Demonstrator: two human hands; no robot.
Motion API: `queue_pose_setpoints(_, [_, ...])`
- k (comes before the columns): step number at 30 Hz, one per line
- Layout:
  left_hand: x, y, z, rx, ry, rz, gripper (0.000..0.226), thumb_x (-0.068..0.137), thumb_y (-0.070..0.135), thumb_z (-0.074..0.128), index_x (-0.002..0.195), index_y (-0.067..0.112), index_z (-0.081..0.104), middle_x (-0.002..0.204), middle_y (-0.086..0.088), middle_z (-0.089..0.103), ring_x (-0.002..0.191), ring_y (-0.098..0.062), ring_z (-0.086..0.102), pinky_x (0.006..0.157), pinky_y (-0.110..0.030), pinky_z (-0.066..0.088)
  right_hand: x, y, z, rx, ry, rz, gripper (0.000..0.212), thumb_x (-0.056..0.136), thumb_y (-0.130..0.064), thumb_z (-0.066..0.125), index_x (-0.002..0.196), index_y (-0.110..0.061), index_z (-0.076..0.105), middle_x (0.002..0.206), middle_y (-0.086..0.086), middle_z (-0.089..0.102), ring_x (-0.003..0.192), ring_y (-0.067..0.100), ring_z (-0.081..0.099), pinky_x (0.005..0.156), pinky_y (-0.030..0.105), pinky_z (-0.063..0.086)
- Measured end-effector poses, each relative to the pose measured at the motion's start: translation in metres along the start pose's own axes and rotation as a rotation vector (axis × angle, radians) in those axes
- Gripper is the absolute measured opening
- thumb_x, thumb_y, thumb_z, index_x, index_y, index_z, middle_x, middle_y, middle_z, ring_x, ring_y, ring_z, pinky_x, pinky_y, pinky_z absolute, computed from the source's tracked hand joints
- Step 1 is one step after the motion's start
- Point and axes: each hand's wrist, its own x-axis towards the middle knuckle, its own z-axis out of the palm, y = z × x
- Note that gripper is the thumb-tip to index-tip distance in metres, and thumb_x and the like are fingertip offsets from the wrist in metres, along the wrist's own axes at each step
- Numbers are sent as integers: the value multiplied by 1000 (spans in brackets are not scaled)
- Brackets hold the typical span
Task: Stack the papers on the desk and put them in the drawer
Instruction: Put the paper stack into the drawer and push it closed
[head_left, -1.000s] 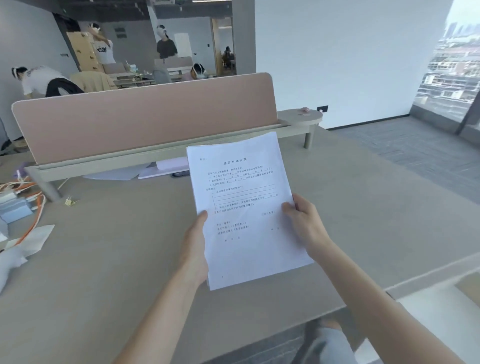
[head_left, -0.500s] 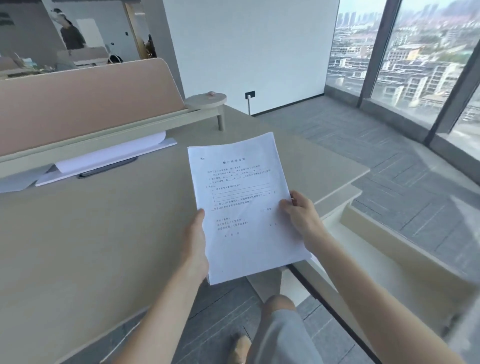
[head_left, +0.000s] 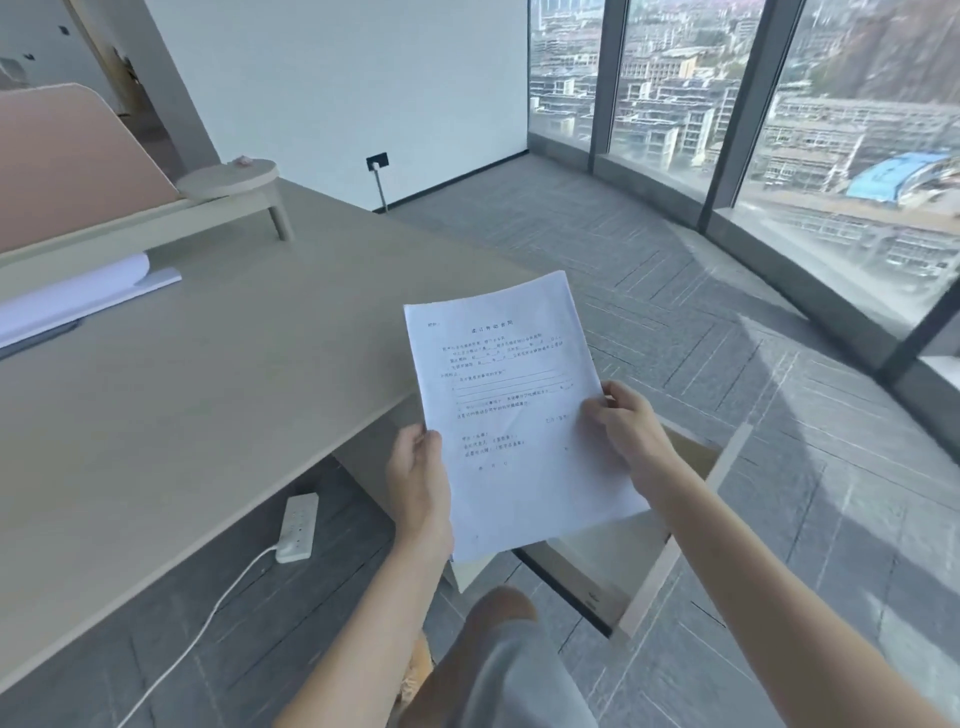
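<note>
I hold a stack of white printed papers (head_left: 511, 415) in the air with both hands, off the right end of the desk (head_left: 208, 395). My left hand (head_left: 418, 483) grips the stack's lower left edge. My right hand (head_left: 626, 423) grips its right edge, thumb on top. Beneath the stack an open drawer (head_left: 670, 566) sticks out from the desk's right side; its wooden inside shows, partly hidden by the papers and my right forearm.
More white sheets (head_left: 78, 296) lie at the desk's back left under a pink divider panel (head_left: 67, 161) with a small round shelf (head_left: 228, 176). A white power strip (head_left: 297, 527) with its cable lies on the floor under the desk. Large windows stand to the right.
My view has swung right, from the desk top to the desk's right end and the open drawer. The stack has travelled with both hands from over the desk to over the drawer.
</note>
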Motion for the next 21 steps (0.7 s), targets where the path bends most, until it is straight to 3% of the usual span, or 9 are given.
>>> queue_pose_setpoints(3, [-14,-10,20,8,-44,12,25,94,9,50,109,27,60,103,0,71,87,-15,71,70,-33,55,2,11,-26,-15,13,18,15,97,-8,54,102,-17,65,91,3,69,66,17,65,51,21,49])
queue_pose_setpoints(8, [-21,-28,33,127,-123,82,54,91,4,52,133,36,44,93,-14,75,82,-23,71,73,-31,55,15,22,-56,-74,10,51,16,97,-2,52,102,-11,64,87,6,68,62,16,65,54,22,52])
queue_pose_setpoints(10, [-18,-37,34,245,-160,126,60,89,6,56,133,44,41,90,-11,75,82,-23,70,73,-32,56,26,27,-64,-119,-3,74,19,96,-1,51,105,-10,66,93,9,69,69,22,65,65,28,52])
queue_pose_setpoints(15, [-10,-54,41,534,-217,128,34,88,11,64,119,25,62,100,-7,68,92,-19,68,80,-32,56,58,40,-75,-275,-66,174,20,94,-6,52,95,-17,69,97,10,73,87,27,67,92,45,55])
queue_pose_setpoints(18, [-3,-65,45,637,-253,132,27,90,16,65,116,18,66,94,4,66,89,-8,64,73,-16,49,75,44,-77,-371,-73,188,20,93,-5,52,102,-5,70,91,8,69,86,26,64,86,40,53])
queue_pose_setpoints(21, [4,-71,52,736,-317,174,24,97,22,56,114,12,69,93,7,67,89,-9,63,81,-21,52,88,48,-74,-462,-110,185,19,90,-4,53,100,-2,69,89,10,65,79,24,58,71,33,44])
